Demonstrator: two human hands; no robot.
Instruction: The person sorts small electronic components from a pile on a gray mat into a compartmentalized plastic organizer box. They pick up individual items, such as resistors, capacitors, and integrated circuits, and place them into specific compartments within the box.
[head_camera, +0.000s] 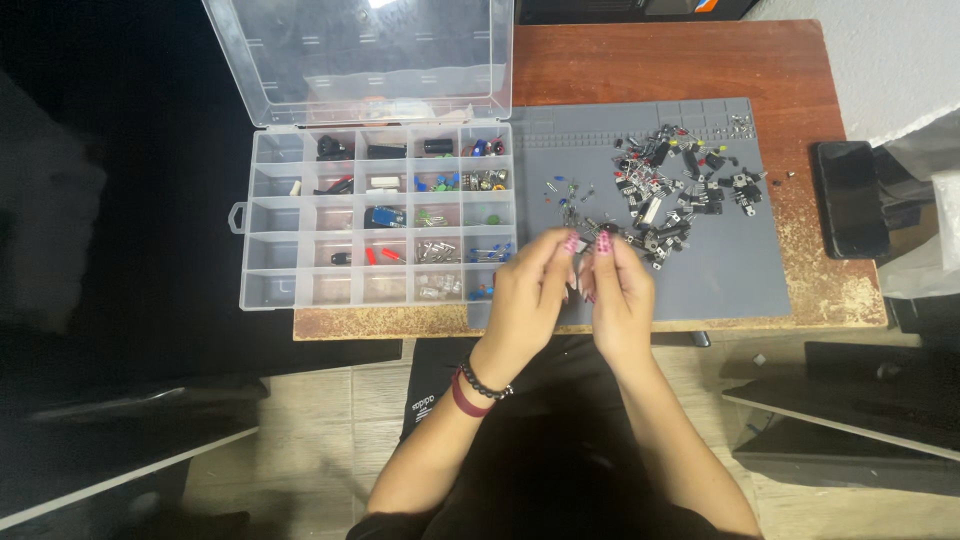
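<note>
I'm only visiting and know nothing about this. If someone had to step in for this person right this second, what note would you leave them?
Left hand and right hand: raised together over the grey mat, fingertips pinching a small dark part between them; exactly what it is is too small to tell.
Things: a loose pile of small electronic parts lies on the mat's upper right. The clear compartment box sits to the left, lid open.
Done: many compartments already hold parts.
Left: the pile on the mat is still unsorted; several compartments in the left column look empty.
</note>
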